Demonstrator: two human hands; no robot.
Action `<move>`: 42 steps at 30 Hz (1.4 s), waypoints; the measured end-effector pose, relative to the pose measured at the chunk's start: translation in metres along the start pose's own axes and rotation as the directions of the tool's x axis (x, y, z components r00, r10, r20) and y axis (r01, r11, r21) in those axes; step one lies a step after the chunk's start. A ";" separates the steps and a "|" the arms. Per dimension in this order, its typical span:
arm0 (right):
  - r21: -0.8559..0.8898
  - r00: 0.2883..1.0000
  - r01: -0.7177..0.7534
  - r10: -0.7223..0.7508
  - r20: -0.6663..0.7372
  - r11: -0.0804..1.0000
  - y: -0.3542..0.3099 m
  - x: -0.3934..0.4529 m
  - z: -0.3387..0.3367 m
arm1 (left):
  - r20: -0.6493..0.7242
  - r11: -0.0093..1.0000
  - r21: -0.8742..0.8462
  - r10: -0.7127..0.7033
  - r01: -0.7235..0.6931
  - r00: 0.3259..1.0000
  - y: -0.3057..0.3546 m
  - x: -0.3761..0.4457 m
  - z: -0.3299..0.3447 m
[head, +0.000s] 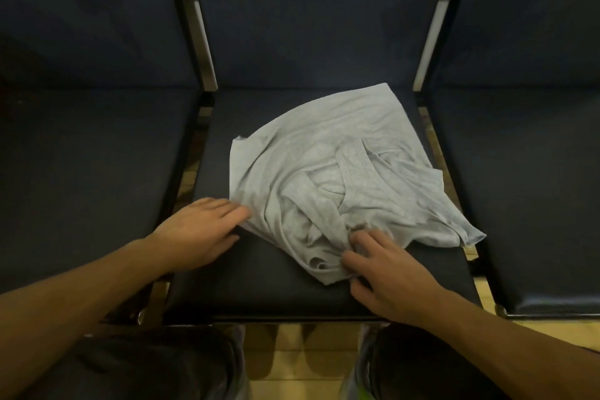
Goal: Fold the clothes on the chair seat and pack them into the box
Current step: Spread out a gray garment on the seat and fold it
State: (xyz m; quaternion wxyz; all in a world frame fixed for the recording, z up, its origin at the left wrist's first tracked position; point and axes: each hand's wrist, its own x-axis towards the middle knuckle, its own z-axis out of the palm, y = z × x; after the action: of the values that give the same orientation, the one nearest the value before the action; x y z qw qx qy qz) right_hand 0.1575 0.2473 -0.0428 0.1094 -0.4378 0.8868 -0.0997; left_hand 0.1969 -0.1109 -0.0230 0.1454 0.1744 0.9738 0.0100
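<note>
Item: grey T-shirt (328, 172), crumpled, chair seat (259, 289) centre-front. Left grip (201, 234) flat, pinning hem; right grip (386, 276) pinching fabric, prob. to spread.

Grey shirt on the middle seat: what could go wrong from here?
1. The grey shirt is bunched and twisted; folding it unflattened may lock in creases.
2. Its right corner lies at the chair seat edge; a pull could drag it off toward the floor.
3. The left hand only touches the hem with straight fingers, while the right hand pinches the near edge, so a tug may skew the cloth. No box is in view.
</note>
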 end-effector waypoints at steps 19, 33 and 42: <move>0.446 0.955 -0.225 0.288 -0.077 0.866 0.023 -0.001 0.001 | -0.083 0.950 0.300 -0.061 0.084 0.995 -0.010 0.005 -0.001; -0.102 0.966 -0.059 0.082 0.243 0.993 0.017 0.002 -0.008 | -0.104 0.956 0.170 -0.222 0.237 0.970 -0.020 0.003 -0.004; -0.074 0.964 -0.103 0.118 0.237 0.992 0.029 -0.009 -0.012 | -0.194 0.981 0.114 0.178 -0.158 0.965 0.025 0.022 0.014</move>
State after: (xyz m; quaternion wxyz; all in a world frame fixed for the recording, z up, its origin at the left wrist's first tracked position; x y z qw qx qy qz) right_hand 0.1377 0.2722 -0.0384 0.2083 -0.3997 0.8926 -0.0125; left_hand 0.1892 -0.0802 -0.0411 0.0350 0.2615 0.9645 -0.0074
